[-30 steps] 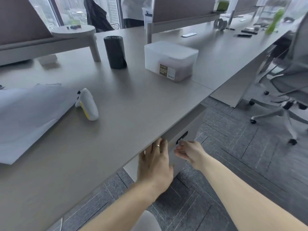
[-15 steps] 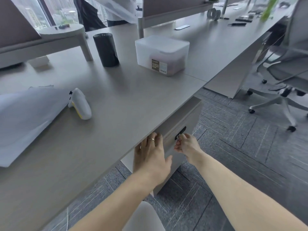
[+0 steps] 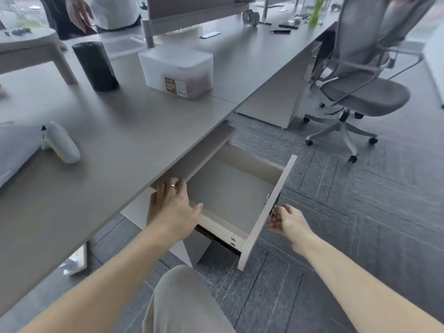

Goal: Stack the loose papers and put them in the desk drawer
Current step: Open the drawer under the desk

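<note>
Head view of a desk with its drawer pulled out at frame centre. The drawer interior shows a bare floor and pale side walls; its front panel runs diagonally from centre right down toward lower centre. The right hand, right of centre, pinches a small metal key or pull on the outer face of the front panel, fingers pressed together around it; the exact part gripped is too small to tell. The left hand, just left of centre, lies flat with fingers together against the cabinet body beneath the desk edge, thumb extended toward the near drawer wall; a ring sits on one finger. Both forearms enter from the bottom of the frame, and a trouser knee fills the lower centre. The papers lie on the desk at the left edge of the frame, well apart from the drawer, only partly in view. Just beside them, touching their right edge, rests a white and yellow device. A black cylinder stands upright at upper left, and a translucent lidded box with a label stands at upper centre, both on the desk. An office chair occupies the upper right on grey carpet. Another person, partly cropped, stands beyond the desk at the top left.
</note>
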{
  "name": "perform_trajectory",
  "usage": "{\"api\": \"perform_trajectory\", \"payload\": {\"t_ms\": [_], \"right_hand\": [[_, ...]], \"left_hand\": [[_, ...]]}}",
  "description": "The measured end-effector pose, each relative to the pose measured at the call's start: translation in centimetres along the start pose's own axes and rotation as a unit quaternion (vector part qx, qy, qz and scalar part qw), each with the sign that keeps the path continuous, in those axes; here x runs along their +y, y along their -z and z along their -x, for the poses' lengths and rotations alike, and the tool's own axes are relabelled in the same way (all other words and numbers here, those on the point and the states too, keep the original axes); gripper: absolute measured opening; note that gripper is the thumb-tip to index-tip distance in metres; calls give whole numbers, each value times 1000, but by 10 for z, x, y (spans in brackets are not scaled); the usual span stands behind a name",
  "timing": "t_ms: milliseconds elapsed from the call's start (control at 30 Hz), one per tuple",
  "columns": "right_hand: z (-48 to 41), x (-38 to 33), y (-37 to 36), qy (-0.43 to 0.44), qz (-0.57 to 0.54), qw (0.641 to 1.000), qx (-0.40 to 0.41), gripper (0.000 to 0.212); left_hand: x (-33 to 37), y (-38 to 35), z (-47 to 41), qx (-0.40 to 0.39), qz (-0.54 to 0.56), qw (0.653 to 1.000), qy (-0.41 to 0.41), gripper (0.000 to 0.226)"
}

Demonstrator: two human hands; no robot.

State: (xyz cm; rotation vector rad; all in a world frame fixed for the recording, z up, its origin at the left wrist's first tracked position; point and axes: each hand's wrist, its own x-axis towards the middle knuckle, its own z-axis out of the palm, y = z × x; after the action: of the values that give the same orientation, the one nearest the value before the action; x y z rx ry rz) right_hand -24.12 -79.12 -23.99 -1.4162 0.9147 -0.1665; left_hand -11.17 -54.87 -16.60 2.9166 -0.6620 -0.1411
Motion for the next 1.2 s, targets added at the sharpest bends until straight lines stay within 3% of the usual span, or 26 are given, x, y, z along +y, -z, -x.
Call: {"api": "perform_trajectory", "payload": {"t_ms": [233,600,767,867,1033,1200], "right_hand": [[22,19,49,-9,-3,999,41,27],[21,30,68,-4,-35,998,43,23],[18,28,63,-19,12,999,48,26],[15,17,61,-28,84,992,92,35],[36,-45,37,126,180,957,191,44],[65,-95,-12,272,224,930,108,48]], "left_hand": [[19,0,12,-1,-13,1000,-28,81],[18,-1,-1,-6,-34,999,5,80],[16,-3,-4,1,-31,1000,5,81],[16,-1,-4,-2,-13,1000,-7,83],[24,16,3,34,60,994,-84,79],[23,58,13,101,149,971,-155,73]]}}
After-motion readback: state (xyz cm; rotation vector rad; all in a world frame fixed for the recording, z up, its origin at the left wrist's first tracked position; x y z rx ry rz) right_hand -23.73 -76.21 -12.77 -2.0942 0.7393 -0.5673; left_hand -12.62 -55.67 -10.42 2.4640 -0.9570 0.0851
